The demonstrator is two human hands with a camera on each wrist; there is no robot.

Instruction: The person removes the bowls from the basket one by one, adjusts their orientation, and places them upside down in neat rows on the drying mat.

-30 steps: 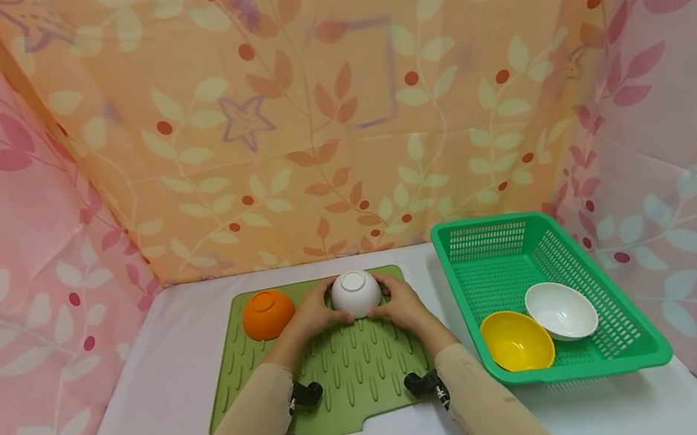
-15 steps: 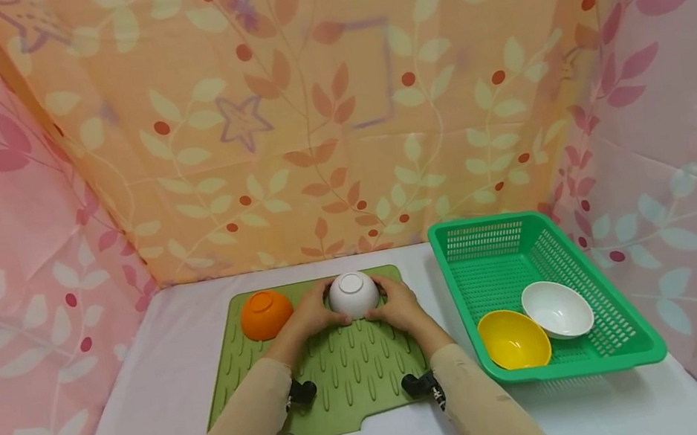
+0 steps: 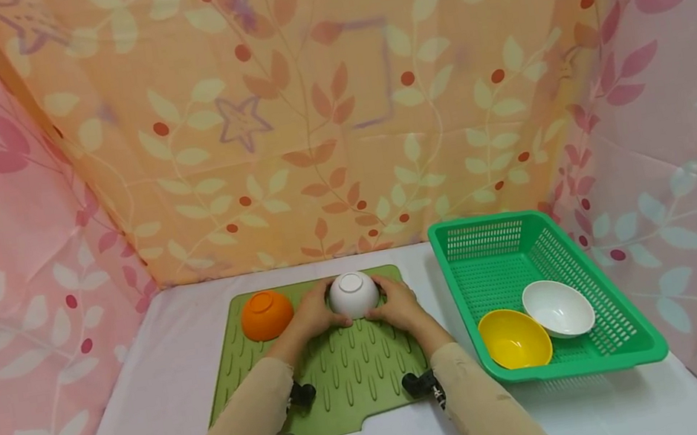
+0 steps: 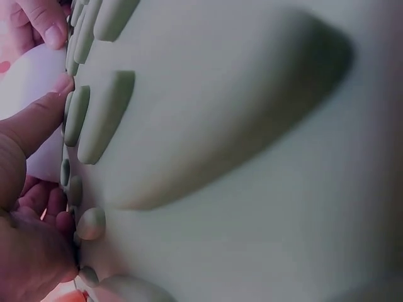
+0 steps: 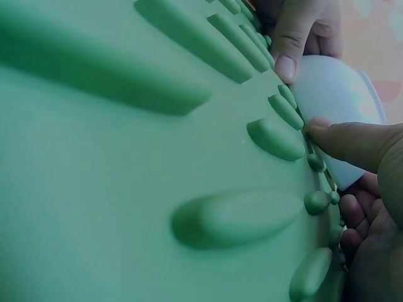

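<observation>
A white bowl (image 3: pixel 355 296) sits upside down near the back right of the green ridged drying mat (image 3: pixel 351 367). My left hand (image 3: pixel 314 314) grips its left side, thumb at the near rim and fingers curled round behind. On the opposite side my right hand (image 3: pixel 400 306) holds it the same way. In the right wrist view both thumbs press the rim of the white bowl (image 5: pixel 334 94) down at the mat's ridges. To the left of my left hand, an orange bowl (image 3: pixel 266 315) also lies upside down on the mat.
To the right stands a green plastic basket (image 3: pixel 486 279) with perforated sides. Inside it a yellow bowl (image 3: pixel 516 340) and a second white bowl (image 3: pixel 560 309) rest with their openings up. Patterned cloth (image 3: pixel 319 199) hangs behind the white table (image 3: pixel 159 396) and at both sides.
The view shifts very slightly. Both hands stay round the white bowl, which keeps its place on the mat.
</observation>
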